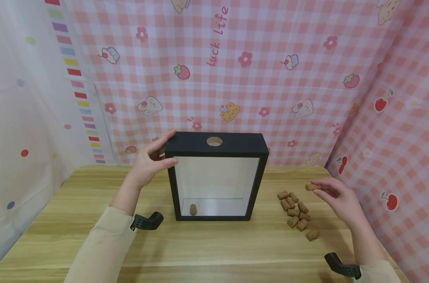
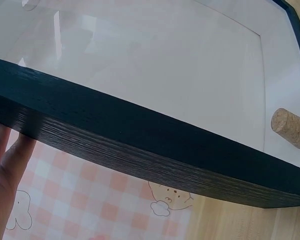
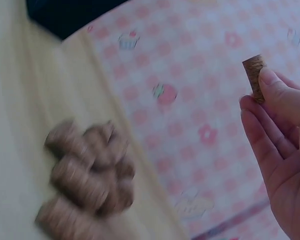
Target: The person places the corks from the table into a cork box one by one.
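Note:
A black box frame [image 1: 216, 146] with a clear front and a round hole in its top stands upright on the table. My left hand [image 1: 149, 163] grips its upper left corner, thumb at the front and fingers over the top and side. Inside, a cork [image 1: 193, 209] stands on the floor of the frame near the left; the left wrist view shows this cork [image 2: 291, 128] too. My right hand [image 1: 336, 196] pinches another cork [image 3: 255, 77] between thumb and fingers, raised above the table to the right of a loose pile of corks [image 1: 293, 212].
The wooden table [image 1: 214, 251] meets a pink checked cloth [image 1: 271, 86] hanging behind and at the right. A pale curtain [image 1: 30, 118] hangs at the left. One cork [image 1: 312, 235] lies a little apart from the pile, nearer the front.

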A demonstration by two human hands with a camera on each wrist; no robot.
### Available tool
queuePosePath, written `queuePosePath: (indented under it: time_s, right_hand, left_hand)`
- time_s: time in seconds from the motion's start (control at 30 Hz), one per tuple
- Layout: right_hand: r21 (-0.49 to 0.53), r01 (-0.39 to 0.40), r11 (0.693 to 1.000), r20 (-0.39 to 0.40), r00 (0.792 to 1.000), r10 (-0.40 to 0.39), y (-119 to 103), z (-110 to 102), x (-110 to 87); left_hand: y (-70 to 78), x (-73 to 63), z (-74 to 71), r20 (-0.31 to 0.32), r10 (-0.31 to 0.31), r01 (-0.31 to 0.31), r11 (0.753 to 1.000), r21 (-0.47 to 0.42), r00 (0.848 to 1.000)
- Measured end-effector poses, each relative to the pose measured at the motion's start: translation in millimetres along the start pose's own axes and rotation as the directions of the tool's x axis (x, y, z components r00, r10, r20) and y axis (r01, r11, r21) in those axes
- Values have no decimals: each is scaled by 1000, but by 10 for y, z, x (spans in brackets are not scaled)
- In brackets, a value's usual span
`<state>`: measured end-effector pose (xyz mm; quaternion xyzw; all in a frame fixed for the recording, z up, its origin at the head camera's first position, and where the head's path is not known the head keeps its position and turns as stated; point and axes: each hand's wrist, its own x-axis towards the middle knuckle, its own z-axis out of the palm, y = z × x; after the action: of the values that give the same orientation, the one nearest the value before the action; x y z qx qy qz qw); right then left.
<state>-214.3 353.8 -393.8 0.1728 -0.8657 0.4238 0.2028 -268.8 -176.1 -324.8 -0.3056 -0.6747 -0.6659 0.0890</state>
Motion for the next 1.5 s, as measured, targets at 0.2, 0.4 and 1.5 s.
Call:
queuePosePath:
  time_s: [0.2,0.4,1.5]
  right_hand:
    - [59,107,993,-27,994,-106,-253,44,266]
    - [75,178,981,-64,983,-174,-470,65,499]
    - [241,483,842,46,861,-507,-1676,463,1319]
  left_hand:
    - [9,6,-1,0,0,0,1000,16,1000]
    - [2,14,-2,8,4,-4,1000,7,1000]
    - [-22,16,-2,9,28,-28,1000,-12,1000]
